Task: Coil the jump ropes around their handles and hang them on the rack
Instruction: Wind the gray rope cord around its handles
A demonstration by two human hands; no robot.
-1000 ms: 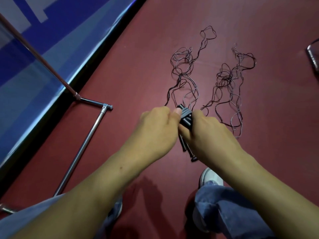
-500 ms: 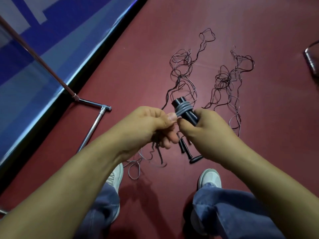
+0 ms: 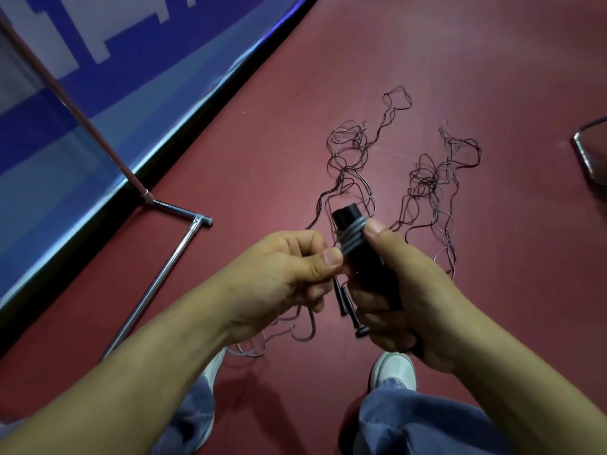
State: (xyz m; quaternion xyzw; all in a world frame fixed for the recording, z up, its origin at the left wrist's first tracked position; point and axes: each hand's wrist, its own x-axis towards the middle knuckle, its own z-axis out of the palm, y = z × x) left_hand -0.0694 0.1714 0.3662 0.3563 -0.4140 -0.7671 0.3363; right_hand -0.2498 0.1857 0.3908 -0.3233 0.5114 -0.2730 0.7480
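Observation:
My right hand (image 3: pixel 404 290) grips the black jump-rope handles (image 3: pixel 361 254), thumb pressed on a few grey rope turns (image 3: pixel 353 236) wound near their top. My left hand (image 3: pixel 282 277) pinches the grey rope right beside those turns; loose rope (image 3: pixel 262 343) trails down from it to the floor. Two more black handles (image 3: pixel 348 307) lie on the floor below the hands. Two tangled piles of thin dark rope (image 3: pixel 351 165) (image 3: pixel 437 182) lie further out on the red floor.
The chrome rack's base bar (image 3: pixel 154 287) and slanted upright (image 3: pixel 78 116) stand at the left, along a blue wall panel (image 3: pixel 115 77). A metal frame edge (image 3: pixel 588 156) shows at the right. My shoes (image 3: pixel 394 369) and jeans (image 3: pixel 427 421) are below.
The handles were lifted off the floor and tilted up. Grey rope turns now show around their top, and the left hand has drawn back to pinch the rope.

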